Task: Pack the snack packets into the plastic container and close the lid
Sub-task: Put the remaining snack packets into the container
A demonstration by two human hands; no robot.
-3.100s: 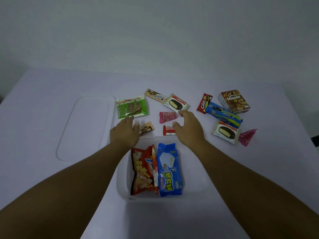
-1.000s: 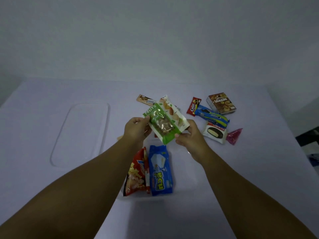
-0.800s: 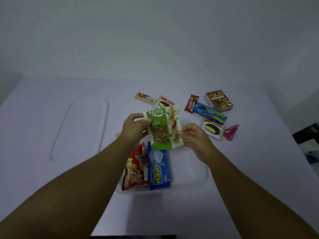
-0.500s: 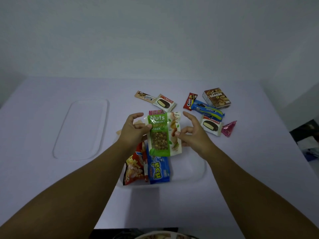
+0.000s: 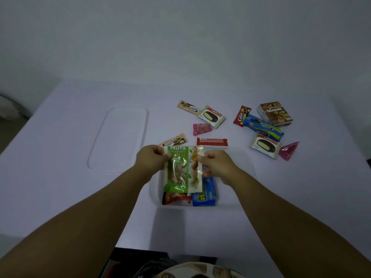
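Both grips, left hand (image 5: 152, 157) & right hand (image 5: 215, 163), on nuts packet (image 5: 181, 169) top corners, over container (image 5: 248, 165), right half free.

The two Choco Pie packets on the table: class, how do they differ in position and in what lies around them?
The far Choco Pie packet lies near the middle of the table beside a tan wafer bar; the near Choco Pie packet lies further right, partly under a blue biscuit packet and beside a pink sweet. Their long sides run in different directions. Both are white with a dark pie pictured, and both are still outside the container.
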